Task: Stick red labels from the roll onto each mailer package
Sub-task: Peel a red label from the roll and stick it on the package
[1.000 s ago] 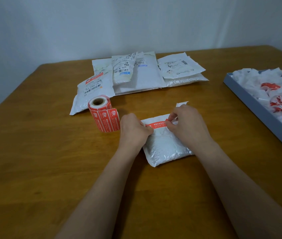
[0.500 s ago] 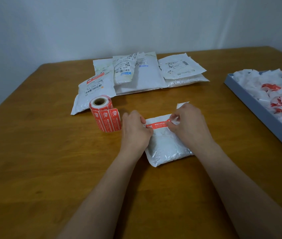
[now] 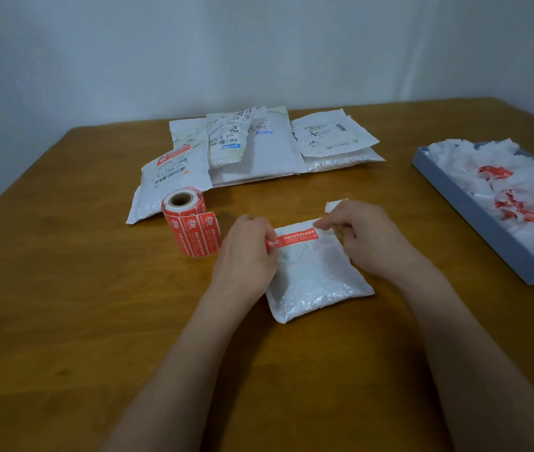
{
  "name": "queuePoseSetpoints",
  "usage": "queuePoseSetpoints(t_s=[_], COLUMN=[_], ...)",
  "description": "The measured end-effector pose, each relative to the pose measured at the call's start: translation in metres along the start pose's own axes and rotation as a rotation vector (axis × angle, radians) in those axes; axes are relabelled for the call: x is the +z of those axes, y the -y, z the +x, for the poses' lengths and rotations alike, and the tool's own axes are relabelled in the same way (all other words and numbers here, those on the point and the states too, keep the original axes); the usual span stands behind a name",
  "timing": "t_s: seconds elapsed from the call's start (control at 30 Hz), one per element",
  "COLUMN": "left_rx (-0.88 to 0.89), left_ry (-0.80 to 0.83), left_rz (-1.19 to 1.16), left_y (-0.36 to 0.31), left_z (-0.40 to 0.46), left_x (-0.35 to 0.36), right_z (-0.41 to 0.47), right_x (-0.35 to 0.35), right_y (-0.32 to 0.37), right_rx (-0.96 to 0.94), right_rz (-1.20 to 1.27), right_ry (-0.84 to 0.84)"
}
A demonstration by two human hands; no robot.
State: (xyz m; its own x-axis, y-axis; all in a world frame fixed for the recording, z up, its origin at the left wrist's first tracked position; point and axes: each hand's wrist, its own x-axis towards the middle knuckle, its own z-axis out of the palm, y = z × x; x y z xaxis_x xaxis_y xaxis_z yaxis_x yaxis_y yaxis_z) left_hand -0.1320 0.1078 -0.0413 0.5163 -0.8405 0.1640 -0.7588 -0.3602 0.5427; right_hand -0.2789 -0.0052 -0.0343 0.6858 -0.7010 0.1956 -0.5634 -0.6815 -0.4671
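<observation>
The red label lay across the far end of a white mailer package that sat near the middle of the counter, and each hand held one end of it. The left hand pinched the label's left end between curled fingers, while the right hand pinched its right end at the mailer's far right corner. Held so, the strip stayed taut and straight, probably so that it would go down along the sealed flap without a wrinkle; whether it was already stuck along its whole length could not be told.

The roll stood on end just left of the left hand, its loose tail turned toward the person, likely so the next label could be reached easily. The other mailer packages lay overlapped toward the counter's far edge, one at the left of the pile already showing a red strip. A grey tray of crumpled backing papers sat at the right edge, seemingly kept there for the peelings.
</observation>
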Motion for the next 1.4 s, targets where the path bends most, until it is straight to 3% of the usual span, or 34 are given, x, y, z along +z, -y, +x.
queuePoseSetpoints(t_s=[0.13, 0.27, 0.53, 0.67, 0.77, 0.9, 1.0, 1.13, 1.4], left_rx=[-0.019, -0.006, 0.124, 0.189, 0.244, 0.362, 0.359, 0.354, 0.323], left_ry=[0.045, 0.072, 0.142, 0.048, -0.043, 0.032, 0.071, 0.118, 0.099], left_rz=[0.039, 0.032, 0.194, 0.205, 0.135, 0.178, 0.200, 0.204, 0.188], left_y=[0.001, 0.006, 0.015, 0.022, 0.024, 0.021, 0.023, 0.023, 0.024], left_z=[-0.003, -0.003, -0.004, -0.012, -0.016, -0.016, -0.015, -0.013, -0.015], left_x=[0.002, 0.001, 0.005, 0.009, 0.009, 0.012, 0.014, 0.013, 0.013], right_z=[0.003, 0.005, 0.001, -0.008, -0.016, -0.019, -0.020, -0.020, -0.020], right_x=[0.006, 0.013, 0.013, 0.017, 0.023, 0.031, 0.031, 0.025, 0.023], right_y=[-0.001, -0.004, 0.013, 0.014, 0.009, 0.007, 0.005, 0.013, 0.020], right_rx=[0.014, 0.047, -0.049, -0.081, -0.068, -0.231, -0.293, -0.194, -0.046], right_rz=[-0.092, -0.123, -0.424, -0.501, -0.469, -0.437, -0.448, -0.453, -0.436], right_ry=[0.156, 0.197, 0.179, 0.157, 0.078, -0.101, -0.052, 0.066, 0.051])
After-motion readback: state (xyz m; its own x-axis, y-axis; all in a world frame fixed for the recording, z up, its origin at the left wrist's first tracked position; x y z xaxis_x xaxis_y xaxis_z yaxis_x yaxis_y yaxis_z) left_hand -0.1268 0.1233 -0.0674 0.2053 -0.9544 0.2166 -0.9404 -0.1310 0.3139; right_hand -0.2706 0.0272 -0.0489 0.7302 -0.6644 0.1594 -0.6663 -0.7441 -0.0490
